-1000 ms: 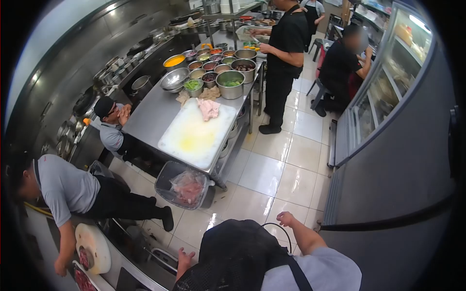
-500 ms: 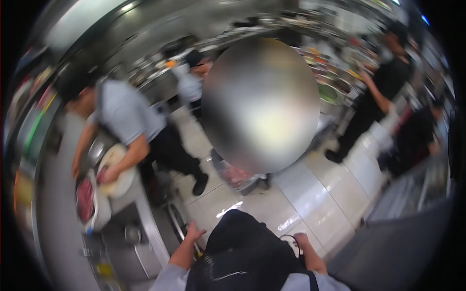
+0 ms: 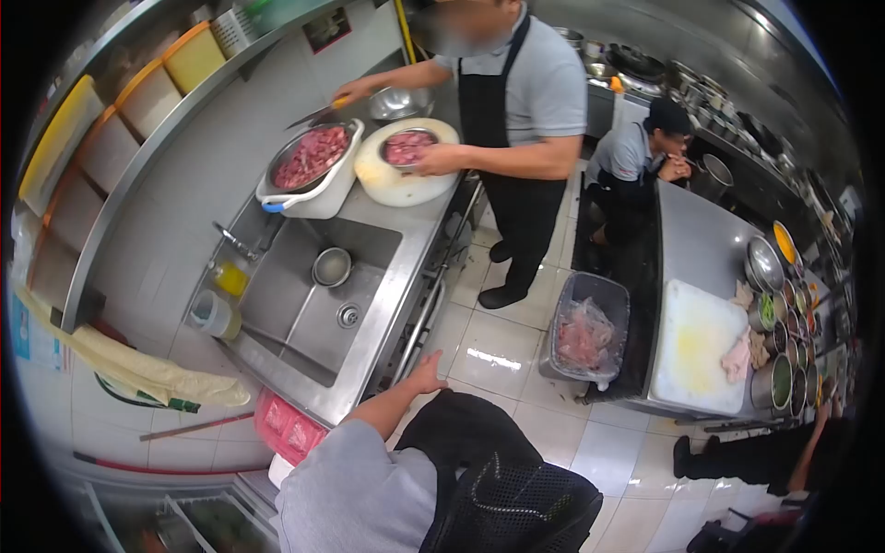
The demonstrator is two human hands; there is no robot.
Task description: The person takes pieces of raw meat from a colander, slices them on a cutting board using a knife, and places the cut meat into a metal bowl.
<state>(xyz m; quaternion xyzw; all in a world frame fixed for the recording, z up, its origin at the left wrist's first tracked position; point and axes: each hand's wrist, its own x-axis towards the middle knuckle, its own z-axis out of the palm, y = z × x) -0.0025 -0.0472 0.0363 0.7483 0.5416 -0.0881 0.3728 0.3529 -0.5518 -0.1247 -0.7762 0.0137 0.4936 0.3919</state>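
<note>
My left hand (image 3: 426, 378) reaches out at hip height beside my black apron (image 3: 461, 429). Its fingers look spread, with nothing in them. Nearest to it is the front edge of the steel sink counter (image 3: 348, 398), apart from the hand. In the sink basin (image 3: 295, 341) sits a small metal bowl (image 3: 332, 267). My right hand does not show; black mesh (image 3: 525, 502) fills the lower middle of the view.
A co-worker (image 3: 544, 92) at the counter holds a knife (image 3: 318, 114) and a bowl of meat (image 3: 407, 146) over a round cutting board (image 3: 387, 180). A grey bin (image 3: 555, 346) with meat in plastic stands on the tiled floor. Others work by the right-hand counter (image 3: 701, 244).
My view has swung left toward the sink and sharpened. My right hand has left view, while my left hand is still held out. The co-worker now stands more upright, lifting a bowl of meat.
</note>
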